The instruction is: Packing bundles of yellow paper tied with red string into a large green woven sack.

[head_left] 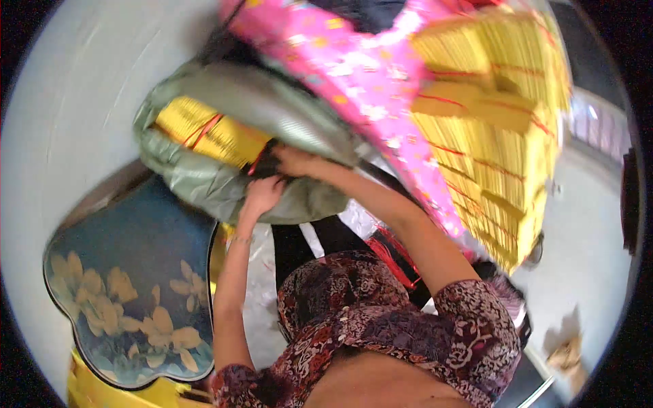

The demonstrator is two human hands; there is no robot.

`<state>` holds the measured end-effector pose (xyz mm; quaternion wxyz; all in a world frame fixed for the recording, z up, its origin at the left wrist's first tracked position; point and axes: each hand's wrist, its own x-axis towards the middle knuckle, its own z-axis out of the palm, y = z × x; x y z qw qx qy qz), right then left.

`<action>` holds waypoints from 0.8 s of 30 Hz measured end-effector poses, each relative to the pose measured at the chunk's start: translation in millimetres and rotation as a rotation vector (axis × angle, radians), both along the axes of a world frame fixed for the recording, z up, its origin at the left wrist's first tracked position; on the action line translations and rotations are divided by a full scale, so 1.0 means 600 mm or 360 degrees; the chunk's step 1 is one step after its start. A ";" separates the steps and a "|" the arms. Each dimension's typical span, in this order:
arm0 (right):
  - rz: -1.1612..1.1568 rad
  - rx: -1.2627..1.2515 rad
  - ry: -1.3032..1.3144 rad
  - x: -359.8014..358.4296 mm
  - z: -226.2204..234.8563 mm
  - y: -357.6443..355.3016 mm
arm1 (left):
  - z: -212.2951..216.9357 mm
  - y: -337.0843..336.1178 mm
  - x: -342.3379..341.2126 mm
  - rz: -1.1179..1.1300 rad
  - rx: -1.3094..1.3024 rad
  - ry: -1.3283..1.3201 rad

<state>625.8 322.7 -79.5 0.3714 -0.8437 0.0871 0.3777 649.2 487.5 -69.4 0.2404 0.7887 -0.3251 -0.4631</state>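
Observation:
A grey-green woven sack lies tilted with its mouth open toward me. Inside it sits a yellow bundle of paper, tied with red string. My left hand is closed on the sack's near rim, with its fingers bent over the edge. Just above it, my right hand reaches into the mouth beside the bundle's right end. Its fingers are curled against a dark patch, and what they hold there is too dark and blurred to make out.
Behind to the right, a pink patterned sheet borders tall stacks of yellow paper tied with red string. At left stands a dark blue stool seat with a flower pattern. Red strings hang beside my lap.

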 end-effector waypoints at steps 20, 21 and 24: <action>-0.2342 -0.0493 -0.1780 -0.635 0.607 -0.171 | 0.414 -0.321 -0.310 -0.0030 -0.0907 0.0618; -0.2503 -0.0794 -0.1928 -0.669 0.629 -0.186 | 0.420 -0.337 -0.342 -0.0144 -0.0866 0.0652; -0.3054 -0.0994 -0.2174 -0.787 0.629 -0.256 | 0.431 -0.369 -0.433 -0.0293 -0.0908 0.0842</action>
